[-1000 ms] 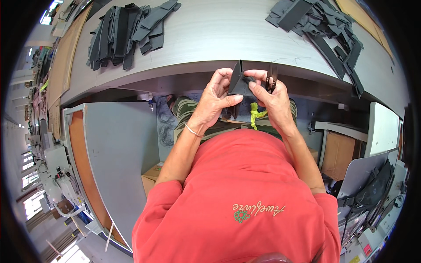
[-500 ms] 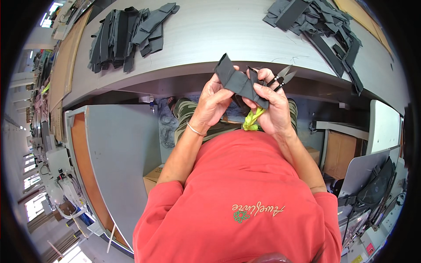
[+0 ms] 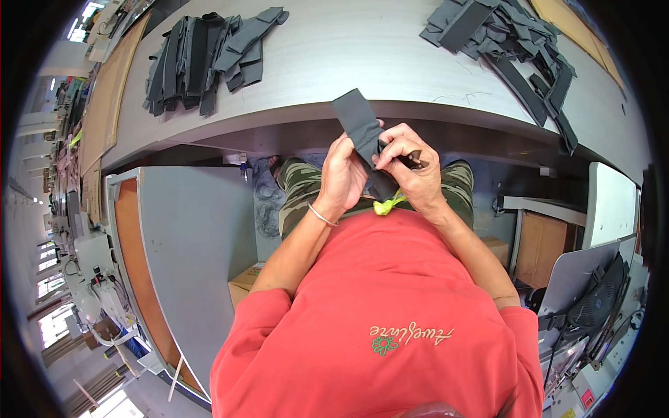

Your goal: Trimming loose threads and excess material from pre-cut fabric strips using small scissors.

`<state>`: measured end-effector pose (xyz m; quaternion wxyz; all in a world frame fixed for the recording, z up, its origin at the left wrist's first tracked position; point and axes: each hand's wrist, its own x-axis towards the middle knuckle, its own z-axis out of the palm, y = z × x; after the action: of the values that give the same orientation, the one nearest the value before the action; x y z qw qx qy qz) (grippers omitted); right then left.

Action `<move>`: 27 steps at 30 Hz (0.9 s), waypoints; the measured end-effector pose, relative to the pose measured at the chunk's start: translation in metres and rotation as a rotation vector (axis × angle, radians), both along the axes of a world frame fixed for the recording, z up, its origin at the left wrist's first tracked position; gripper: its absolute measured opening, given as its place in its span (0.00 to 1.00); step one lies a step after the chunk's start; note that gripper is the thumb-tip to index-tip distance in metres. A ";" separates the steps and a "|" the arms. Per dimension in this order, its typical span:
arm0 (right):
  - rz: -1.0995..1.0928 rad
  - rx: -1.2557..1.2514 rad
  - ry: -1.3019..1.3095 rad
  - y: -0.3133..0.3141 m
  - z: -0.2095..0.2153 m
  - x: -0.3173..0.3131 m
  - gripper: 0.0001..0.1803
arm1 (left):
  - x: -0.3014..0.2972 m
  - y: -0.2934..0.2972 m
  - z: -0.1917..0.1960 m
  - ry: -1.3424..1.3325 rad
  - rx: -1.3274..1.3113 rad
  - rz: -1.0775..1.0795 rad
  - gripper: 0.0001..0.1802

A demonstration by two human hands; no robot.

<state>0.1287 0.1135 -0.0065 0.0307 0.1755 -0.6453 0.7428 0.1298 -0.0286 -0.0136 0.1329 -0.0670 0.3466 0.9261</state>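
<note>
My left hand (image 3: 345, 171) is closed on a dark grey fabric strip (image 3: 360, 125), which stands up above the fingers and runs down between both hands. The fingertips of my right hand (image 3: 411, 167) pinch the strip's right edge. Thread snips (image 3: 417, 160) are tucked in that same hand; only a dark part shows and the blades are mostly hidden. A yellow-green cloth strip (image 3: 387, 203) hangs just below the hands, in front of my red shirt; what it is fixed to is hidden.
Beyond my hands curves a pale table (image 3: 334, 63). A pile of grey fabric strips (image 3: 198, 59) lies at its far left, a more tangled pile (image 3: 512, 52) at the far right. A grey panel (image 3: 195, 230) stands on my left, a cardboard box (image 3: 543, 247) on my right.
The fabric strip has turned more upright and straightened out. My right hand has rolled over and shifted left, so the snips' blades no longer stick out. The yellow-green cloth has moved slightly left and down.
</note>
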 end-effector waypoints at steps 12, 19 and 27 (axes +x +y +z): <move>0.045 0.522 0.291 0.001 0.011 0.010 0.17 | -0.005 -0.006 0.006 0.018 -0.287 -0.025 0.18; -0.033 0.400 0.104 0.019 0.034 -0.011 0.24 | -0.005 -0.009 0.013 0.032 -0.378 -0.076 0.12; -0.318 0.914 0.528 0.022 0.022 -0.023 0.21 | -0.004 -0.008 0.020 0.079 -0.319 -0.188 0.11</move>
<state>0.1052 0.1353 0.0156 0.2240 0.2515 -0.8911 0.3041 0.1253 -0.0369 0.0062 0.1928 -0.0182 0.4986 0.8449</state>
